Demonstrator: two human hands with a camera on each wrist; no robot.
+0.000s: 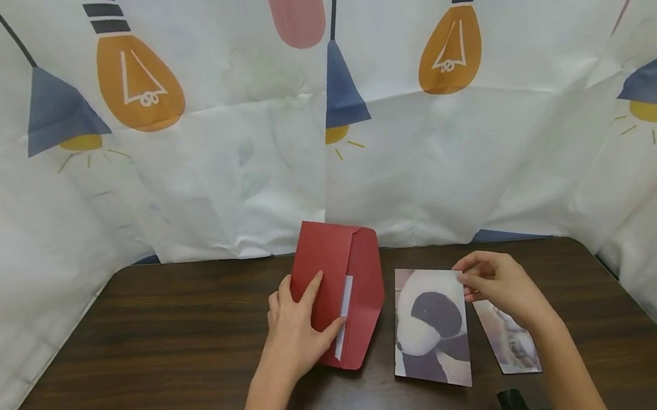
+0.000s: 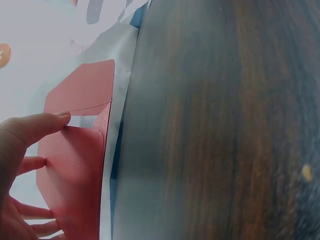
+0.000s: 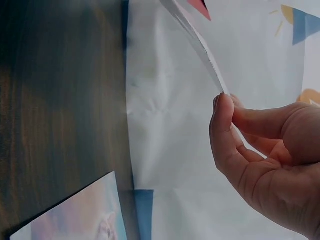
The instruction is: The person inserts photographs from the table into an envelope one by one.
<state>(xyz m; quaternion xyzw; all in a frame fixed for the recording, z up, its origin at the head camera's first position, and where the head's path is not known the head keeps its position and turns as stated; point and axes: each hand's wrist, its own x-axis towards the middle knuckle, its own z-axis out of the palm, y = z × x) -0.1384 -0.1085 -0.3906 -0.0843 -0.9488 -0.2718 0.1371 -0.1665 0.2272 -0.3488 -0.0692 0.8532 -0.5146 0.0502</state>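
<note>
A red envelope (image 1: 331, 286) is in my left hand (image 1: 294, 330), tilted up off the table with its flap open to the right. My left thumb (image 2: 45, 126) lies at the opening, where a strip of white paper (image 1: 344, 318) shows inside. My right hand (image 1: 505, 286) pinches a photo card (image 1: 430, 328) by its upper right edge, thumb against fingers. On the card is a black-and-white plush panda picture. In the right wrist view the card (image 3: 200, 50) appears nearly edge-on, held above the table.
A second photo card (image 1: 509, 340) lies on the dark wood table (image 1: 158, 366), partly hidden by my right hand. Near the front edge sits a black curved object (image 1: 518, 406), beside my right forearm. White cloth (image 1: 211, 191) printed with lamps and bulbs surrounds the table's back and sides.
</note>
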